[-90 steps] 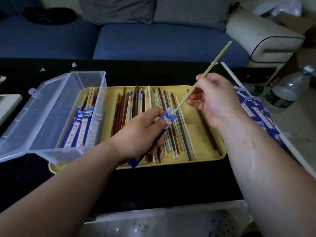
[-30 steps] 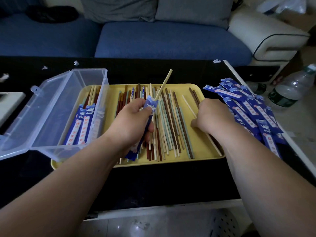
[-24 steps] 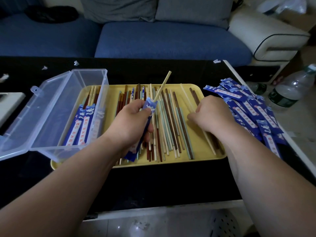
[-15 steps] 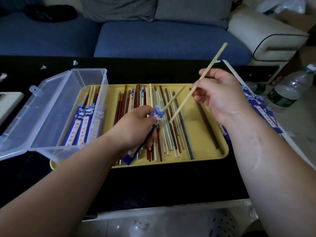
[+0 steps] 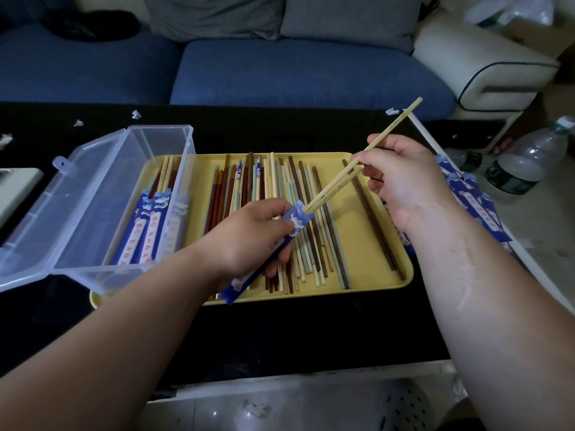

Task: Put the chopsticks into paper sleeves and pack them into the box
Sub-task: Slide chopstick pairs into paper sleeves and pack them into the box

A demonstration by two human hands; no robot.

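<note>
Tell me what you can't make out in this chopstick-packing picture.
All in the head view:
- How deep the pale chopsticks sit in the blue paper sleeve: the paper and the left hand cover them.
- How many empty sleeves lie at right: the right hand and forearm hide most.
- Printing on the packed sleeves in the clear box: too small, blurred.
- The box lid: its left end is cut off by the frame edge.
</note>
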